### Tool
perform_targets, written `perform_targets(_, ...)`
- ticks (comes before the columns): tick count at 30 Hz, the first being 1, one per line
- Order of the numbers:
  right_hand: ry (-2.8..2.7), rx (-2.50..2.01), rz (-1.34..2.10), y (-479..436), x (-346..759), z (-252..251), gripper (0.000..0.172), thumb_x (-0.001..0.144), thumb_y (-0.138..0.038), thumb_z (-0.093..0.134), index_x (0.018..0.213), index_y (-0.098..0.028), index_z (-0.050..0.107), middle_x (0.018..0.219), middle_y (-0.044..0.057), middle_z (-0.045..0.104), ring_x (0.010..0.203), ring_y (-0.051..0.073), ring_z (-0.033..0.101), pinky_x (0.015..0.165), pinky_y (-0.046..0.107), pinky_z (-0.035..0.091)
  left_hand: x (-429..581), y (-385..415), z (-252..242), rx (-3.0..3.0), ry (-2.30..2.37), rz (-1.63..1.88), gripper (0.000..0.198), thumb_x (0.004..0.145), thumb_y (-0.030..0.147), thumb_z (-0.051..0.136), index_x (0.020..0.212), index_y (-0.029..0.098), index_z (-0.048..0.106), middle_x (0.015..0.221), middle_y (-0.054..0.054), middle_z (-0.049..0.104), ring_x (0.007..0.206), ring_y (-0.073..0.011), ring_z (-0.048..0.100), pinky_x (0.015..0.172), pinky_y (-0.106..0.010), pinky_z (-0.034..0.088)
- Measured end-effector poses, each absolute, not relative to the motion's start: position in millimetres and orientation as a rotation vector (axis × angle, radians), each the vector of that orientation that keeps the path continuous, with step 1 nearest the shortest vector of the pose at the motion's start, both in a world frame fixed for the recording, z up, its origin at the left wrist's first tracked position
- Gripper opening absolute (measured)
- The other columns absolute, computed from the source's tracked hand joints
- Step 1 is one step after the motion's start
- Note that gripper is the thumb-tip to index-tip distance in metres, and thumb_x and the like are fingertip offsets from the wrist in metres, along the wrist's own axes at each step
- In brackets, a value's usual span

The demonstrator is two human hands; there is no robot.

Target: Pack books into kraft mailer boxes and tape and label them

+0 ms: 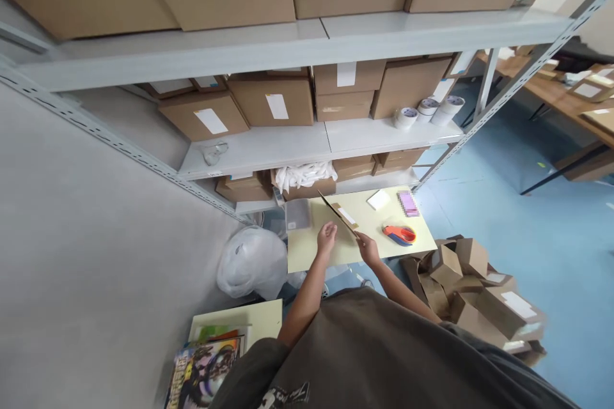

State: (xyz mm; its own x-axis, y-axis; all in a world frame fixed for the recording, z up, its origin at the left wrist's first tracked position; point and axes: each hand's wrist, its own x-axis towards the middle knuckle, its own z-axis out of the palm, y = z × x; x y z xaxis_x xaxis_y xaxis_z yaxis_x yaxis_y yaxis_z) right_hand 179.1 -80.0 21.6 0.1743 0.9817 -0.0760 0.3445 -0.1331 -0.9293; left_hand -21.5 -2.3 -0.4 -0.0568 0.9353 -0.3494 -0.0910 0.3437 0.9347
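My right hand (368, 249) pinches the near end of a thin flat card (338, 215), which is tilted and seen almost edge-on. My left hand (327, 238) is raised just left of the card, its fingers loosely bent and apart from it, with nothing visible in them. Right behind the card is a brown cardboard piece with a white label (346, 215); whether the two are joined I cannot tell. Below both hands is a pale yellow table (307, 259). To the right on it lies an orange and blue tape dispenser (400, 235).
A white pad (378, 199), a purple packet (408, 203) and a clear grey sleeve (298, 214) lie on the table. Shelving (268, 144) with boxes and tape rolls (407, 117) rises behind. Cardboard boxes (480, 294) heap at right; a white plastic bag (252, 262) is at left.
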Motion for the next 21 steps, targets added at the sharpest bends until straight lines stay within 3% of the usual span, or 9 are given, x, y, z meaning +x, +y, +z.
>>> perform_targets(4, -1.124, -1.616, 0.945, -75.6, 233.7, 29.8, 0.039, 0.074, -0.036, 0.063, 0.108, -0.033, 0.083, 0.111, 0.008, 0.082, 0.115, 0.039, 0.072, 0.111, 0.058, 0.052, -35.7, 49.0, 26.0, 0.938, 1.498, 1.16, 0.081, 0.074, 0.049, 0.091, 0.145, 0.023, 0.062, 0.153, -0.019, 0.06, 0.138, -0.0333, 0.06, 0.113, -0.042, 0.048)
perform_targets(6, -1.12, -1.593, 0.971, -74.7, 251.4, 30.7, 0.036, 0.072, -0.036, 0.063, 0.102, -0.032, 0.083, 0.105, 0.008, 0.083, 0.11, 0.038, 0.073, 0.107, 0.058, 0.053, -40.0, 68.4, 37.4, 0.968, 1.491, 1.141, 0.084, 0.071, 0.048, 0.093, 0.145, 0.024, 0.061, 0.154, -0.017, 0.06, 0.147, -0.0344, 0.053, 0.118, -0.041, 0.042)
perform_targets(9, -1.118, -1.537, 1.035, -73.0, 263.3, 28.4, 0.034, 0.073, -0.039, 0.062, 0.099, -0.029, 0.082, 0.104, 0.009, 0.082, 0.109, 0.037, 0.073, 0.107, 0.057, 0.054, -37.6, 81.5, 48.7, 1.033, 1.432, 1.109, 0.085, 0.069, 0.046, 0.096, 0.144, 0.026, 0.062, 0.147, -0.015, 0.066, 0.146, -0.0328, 0.053, 0.119, -0.041, 0.041)
perform_targets(15, -1.021, -1.513, 1.074, -60.7, 257.9, 16.9, 0.052, 0.077, -0.042, 0.058, 0.124, -0.024, 0.073, 0.122, 0.012, 0.077, 0.121, 0.033, 0.067, 0.111, 0.054, 0.051, -30.3, 60.4, 53.7, 0.987, 1.456, 1.166, 0.081, 0.075, 0.048, 0.093, 0.144, 0.023, 0.06, 0.142, -0.017, 0.068, 0.128, -0.0289, 0.067, 0.111, -0.042, 0.049)
perform_targets(21, -1.092, -1.425, 1.153, -43.0, 238.6, 11.1, 0.07, 0.079, -0.036, 0.057, 0.148, -0.026, 0.061, 0.141, 0.009, 0.069, 0.143, 0.028, 0.054, 0.125, 0.05, 0.038, -34.5, 37.1, 47.0, 0.96, 1.428, 1.164, 0.081, 0.084, 0.05, 0.086, 0.154, 0.026, 0.054, 0.151, -0.015, 0.062, 0.14, -0.0273, 0.06, 0.115, -0.042, 0.049)
